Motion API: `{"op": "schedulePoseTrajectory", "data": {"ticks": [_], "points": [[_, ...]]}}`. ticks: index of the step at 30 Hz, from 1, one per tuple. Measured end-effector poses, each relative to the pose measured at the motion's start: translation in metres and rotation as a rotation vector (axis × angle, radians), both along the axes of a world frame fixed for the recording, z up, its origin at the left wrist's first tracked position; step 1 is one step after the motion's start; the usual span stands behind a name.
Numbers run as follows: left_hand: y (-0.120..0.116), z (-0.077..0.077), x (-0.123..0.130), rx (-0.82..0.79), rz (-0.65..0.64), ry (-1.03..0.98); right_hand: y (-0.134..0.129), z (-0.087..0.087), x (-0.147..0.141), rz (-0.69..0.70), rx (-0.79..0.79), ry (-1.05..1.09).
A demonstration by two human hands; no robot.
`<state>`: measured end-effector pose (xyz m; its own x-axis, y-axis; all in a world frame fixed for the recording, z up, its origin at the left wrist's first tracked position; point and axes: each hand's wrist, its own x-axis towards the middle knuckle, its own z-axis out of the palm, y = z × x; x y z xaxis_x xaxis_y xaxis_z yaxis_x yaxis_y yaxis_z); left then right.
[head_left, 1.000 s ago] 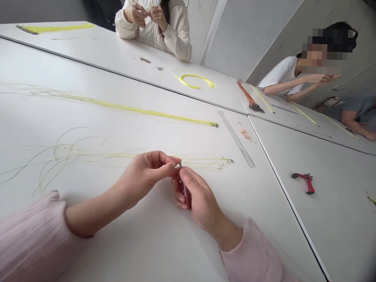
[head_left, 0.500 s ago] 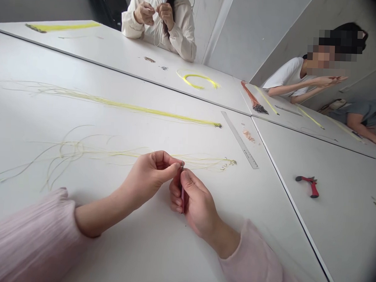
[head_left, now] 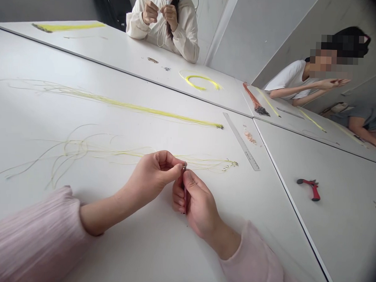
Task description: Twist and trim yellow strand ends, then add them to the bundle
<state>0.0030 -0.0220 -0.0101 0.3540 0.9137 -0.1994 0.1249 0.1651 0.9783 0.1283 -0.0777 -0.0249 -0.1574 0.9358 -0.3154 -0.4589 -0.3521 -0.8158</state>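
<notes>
Left hand (head_left: 153, 170) pinching at tool tip, right hand (head_left: 198, 203) clamped on pink-handled tool (head_left: 185, 202), hands together; hooked yellow line bundle (head_left: 202, 161) beside steel ruler (head_left: 242, 142), second bundle (head_left: 130, 108) beyond; remainder can't tell.

Hooked lines (head_left: 205, 161) beside ruler (head_left: 241, 141), pliers (head_left: 310, 189) farther right

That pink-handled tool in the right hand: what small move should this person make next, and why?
Probably a slight turn of the pink-handled tool in the right hand, with the left hand holding its pinch: the left hand closes right at the tool's metal tip, where the thin yellow lines seem to pass.
</notes>
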Motion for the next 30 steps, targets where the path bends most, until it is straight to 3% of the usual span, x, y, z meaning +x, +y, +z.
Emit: {"op": "schedulePoseTrajectory", "data": {"ticks": [30], "points": [[-0.0004,0.0001,-0.003,0.067,-0.029,0.025,0.0003,-0.0012,-0.0006,-0.012,-0.02,-0.024]]}}
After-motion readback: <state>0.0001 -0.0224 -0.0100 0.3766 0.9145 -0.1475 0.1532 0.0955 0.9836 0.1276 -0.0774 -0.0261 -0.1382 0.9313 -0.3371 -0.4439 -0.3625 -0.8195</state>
